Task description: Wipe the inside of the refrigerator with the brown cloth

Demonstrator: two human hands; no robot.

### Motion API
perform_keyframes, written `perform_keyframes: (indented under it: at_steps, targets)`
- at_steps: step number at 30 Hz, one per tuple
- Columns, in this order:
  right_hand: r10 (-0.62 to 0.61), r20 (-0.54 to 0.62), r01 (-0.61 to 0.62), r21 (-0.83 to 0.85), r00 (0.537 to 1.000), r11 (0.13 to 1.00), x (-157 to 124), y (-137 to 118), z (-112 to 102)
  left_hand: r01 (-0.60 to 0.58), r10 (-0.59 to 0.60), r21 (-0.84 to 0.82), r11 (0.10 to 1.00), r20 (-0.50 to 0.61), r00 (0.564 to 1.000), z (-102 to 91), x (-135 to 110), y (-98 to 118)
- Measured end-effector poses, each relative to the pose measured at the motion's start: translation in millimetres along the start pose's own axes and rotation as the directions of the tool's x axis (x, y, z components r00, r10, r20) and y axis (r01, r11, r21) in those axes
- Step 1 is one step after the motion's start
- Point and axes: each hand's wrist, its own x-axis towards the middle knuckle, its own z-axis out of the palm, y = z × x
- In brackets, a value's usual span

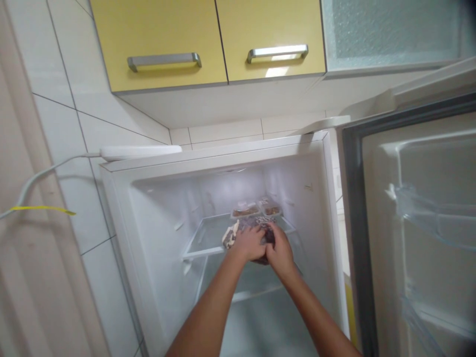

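Observation:
Both my arms reach into the open fridge. A plastic bag with dark contents and pale printing is at the front of the upper glass shelf. My left hand lies over its left part, fingers bent on the plastic. On its right side my right hand grips the edge, thumb toward the left hand. Crumpled whitish material shows at the bag's left end; I cannot tell what it is. Behind the bag sit two clear containers, a left one and a right one, with brownish food.
The fridge door stands open on the right, with clear door bins. A lower glass shelf lies beneath the hands. Yellow cabinets hang above. A white device with a cable rests on the fridge top.

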Motion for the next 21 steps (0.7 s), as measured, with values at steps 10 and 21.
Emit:
perform_keyframes:
  at_steps: [10, 21]
  targets:
    - [0.06, -0.006, -0.058, -0.371, 0.998, 0.927, 8, 42, -32, -0.188, 0.189, 0.016, 0.982, -0.02, 0.982, 11.3, 27, 3]
    - [-0.075, 0.144, 0.153, -0.673, 0.987, 0.724, -13, 43, -31, 0.173, -0.15, 0.178, 0.969, -0.136, 0.979, 12.2, -84, -113]
